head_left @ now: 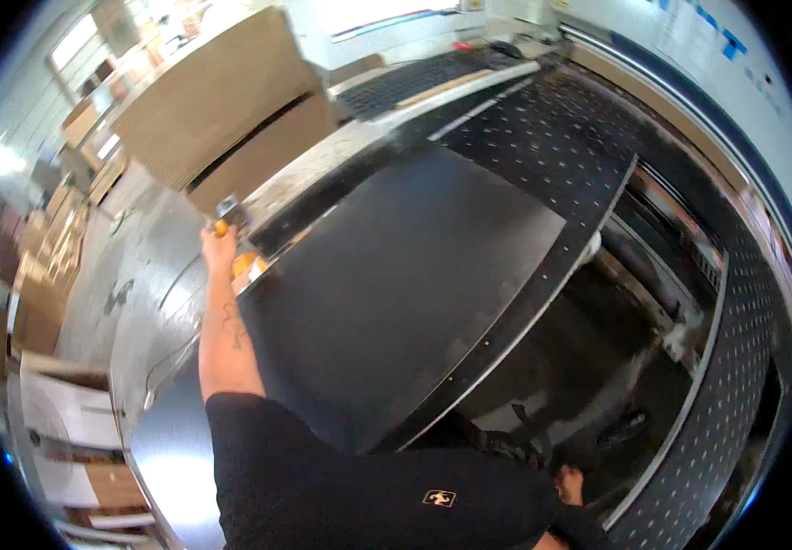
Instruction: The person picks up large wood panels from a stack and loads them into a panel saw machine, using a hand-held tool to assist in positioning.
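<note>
One hand, your left (pixel 219 240), is closed around an orange-handled tool (pixel 228 216) at the dark sheet's (pixel 396 293) ten-o'clock corner; I judge you're working that edge, so keep it steady. Right hand (pixel 568 484): grip unclear.

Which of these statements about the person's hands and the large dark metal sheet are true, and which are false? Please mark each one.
1. The left hand reaches to the far left corner of the large flat dark metal sheet. True.
2. The left hand is empty. False: it holds a small tool with an orange part; whether the grip is fully closed cannot be told.
3. The dark sheet stands upright against a wall. False: it lies flat on the black work table with rows of small dots.
4. A stack of brown board panels lies beyond the left hand. True.
5. The right hand rests on top of the sheet. False: it is low, near the picture's lower edge, off the sheet.
</note>
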{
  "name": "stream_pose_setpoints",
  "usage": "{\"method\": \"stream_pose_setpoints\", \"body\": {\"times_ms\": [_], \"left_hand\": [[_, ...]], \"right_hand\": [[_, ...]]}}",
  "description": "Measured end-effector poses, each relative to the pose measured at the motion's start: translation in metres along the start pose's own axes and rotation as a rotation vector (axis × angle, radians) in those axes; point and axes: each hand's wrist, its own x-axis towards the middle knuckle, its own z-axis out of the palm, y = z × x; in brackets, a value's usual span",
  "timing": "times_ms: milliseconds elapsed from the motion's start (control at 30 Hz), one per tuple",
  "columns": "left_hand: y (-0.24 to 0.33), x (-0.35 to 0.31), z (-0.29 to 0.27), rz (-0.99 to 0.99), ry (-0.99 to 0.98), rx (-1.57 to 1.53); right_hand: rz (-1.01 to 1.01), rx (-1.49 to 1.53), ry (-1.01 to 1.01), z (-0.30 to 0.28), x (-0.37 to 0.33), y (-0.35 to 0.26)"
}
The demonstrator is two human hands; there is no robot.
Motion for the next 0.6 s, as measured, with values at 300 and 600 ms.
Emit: {"method": "stream_pose_setpoints", "body": {"times_ms": [300,600], "left_hand": [[0.014,0.049,-0.066,0.362,0.232,-0.600],[0.357,-0.189,-0.094,1.056,-0.645,-0.249]], "right_hand": [[-0.311,-0.280,0.227,0.033,0.044,-0.069],[-0.021,-0.436,0.071,0.022,0.067,-0.113]]}}
